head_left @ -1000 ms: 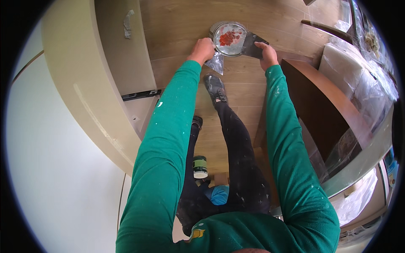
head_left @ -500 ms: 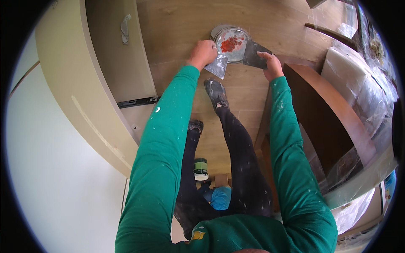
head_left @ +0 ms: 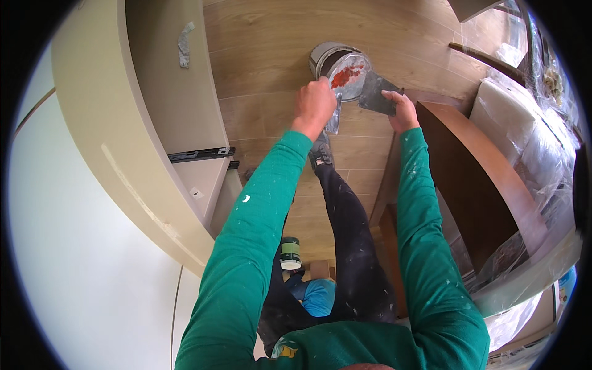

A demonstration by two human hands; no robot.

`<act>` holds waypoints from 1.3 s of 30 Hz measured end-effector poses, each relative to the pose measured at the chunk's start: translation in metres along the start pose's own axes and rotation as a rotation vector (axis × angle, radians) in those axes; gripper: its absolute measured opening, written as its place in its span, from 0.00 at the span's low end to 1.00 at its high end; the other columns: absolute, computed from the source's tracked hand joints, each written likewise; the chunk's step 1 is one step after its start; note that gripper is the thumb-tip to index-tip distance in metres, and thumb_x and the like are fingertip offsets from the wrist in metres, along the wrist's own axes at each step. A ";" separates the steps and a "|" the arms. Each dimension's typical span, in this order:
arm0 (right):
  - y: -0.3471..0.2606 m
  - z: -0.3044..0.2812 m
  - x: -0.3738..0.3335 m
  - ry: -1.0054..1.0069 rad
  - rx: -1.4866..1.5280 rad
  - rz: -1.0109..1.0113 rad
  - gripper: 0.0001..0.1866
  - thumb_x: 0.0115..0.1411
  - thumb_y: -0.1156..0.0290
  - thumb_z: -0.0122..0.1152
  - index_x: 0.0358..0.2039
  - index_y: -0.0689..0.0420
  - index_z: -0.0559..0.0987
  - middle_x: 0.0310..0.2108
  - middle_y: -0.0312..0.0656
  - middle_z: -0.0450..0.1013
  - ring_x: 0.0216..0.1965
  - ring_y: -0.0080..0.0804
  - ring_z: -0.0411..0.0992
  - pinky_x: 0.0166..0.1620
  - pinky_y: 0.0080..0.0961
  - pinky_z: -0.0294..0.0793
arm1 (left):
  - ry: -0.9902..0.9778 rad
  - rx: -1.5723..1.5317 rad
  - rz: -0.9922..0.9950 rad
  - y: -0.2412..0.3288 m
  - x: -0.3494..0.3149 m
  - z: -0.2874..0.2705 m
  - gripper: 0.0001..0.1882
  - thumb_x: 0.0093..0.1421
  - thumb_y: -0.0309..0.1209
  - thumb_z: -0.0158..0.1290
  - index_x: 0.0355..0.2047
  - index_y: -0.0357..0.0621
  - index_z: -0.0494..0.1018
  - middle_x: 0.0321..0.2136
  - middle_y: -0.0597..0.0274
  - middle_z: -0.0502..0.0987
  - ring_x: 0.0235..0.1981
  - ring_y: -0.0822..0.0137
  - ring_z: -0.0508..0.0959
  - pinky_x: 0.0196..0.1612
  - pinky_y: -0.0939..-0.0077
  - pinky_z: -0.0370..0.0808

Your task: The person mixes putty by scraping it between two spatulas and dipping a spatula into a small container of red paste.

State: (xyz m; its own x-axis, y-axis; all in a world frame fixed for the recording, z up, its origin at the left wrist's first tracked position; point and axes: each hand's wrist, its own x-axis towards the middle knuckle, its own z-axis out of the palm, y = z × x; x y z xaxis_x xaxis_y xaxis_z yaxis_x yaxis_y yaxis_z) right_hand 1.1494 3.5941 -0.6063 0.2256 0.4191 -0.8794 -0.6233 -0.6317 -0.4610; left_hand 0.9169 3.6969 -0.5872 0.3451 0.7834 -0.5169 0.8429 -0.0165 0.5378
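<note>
A round tub stands on the wooden floor ahead of me, with a grey face smeared with red paste. Its white and dark side shows behind that face, so it looks tilted toward me. My left hand is closed at the tub's near left edge on a putty knife, whose thin blade points down toward my shoe; its handle is hidden. At the right edge, my right hand grips a wide dark scraper. The scraper's blade overlaps the tub's rim in view; whether they touch I cannot tell.
On the left is a pale cabinet with a dark drawer runner. A curved brown wooden piece and plastic-wrapped furniture stand at the right. A green-and-white pot and a blue item lie behind my legs.
My left hand has moved right and nearer, and its blade has turned nearly edge-on. The tub's face has shifted right and nearer, baring more of its side. The right hand has moved slightly nearer.
</note>
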 end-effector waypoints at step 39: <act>-0.031 0.035 -0.029 0.400 -0.482 -0.413 0.15 0.63 0.66 0.61 0.44 0.65 0.82 0.31 0.44 0.81 0.33 0.32 0.80 0.33 0.29 0.80 | 0.167 -0.135 -0.228 -0.011 -0.090 -0.054 0.08 0.56 0.30 0.56 0.25 0.37 0.75 0.22 0.42 0.78 0.27 0.42 0.81 0.31 0.50 0.76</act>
State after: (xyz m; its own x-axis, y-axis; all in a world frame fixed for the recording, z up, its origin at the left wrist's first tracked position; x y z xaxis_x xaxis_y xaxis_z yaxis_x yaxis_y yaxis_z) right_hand 1.1361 3.6249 -0.5625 0.6823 0.4732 -0.5572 -0.0527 -0.7284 -0.6832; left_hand 0.8546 3.6599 -0.5108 0.0712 0.8486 -0.5243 0.8243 0.2459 0.5099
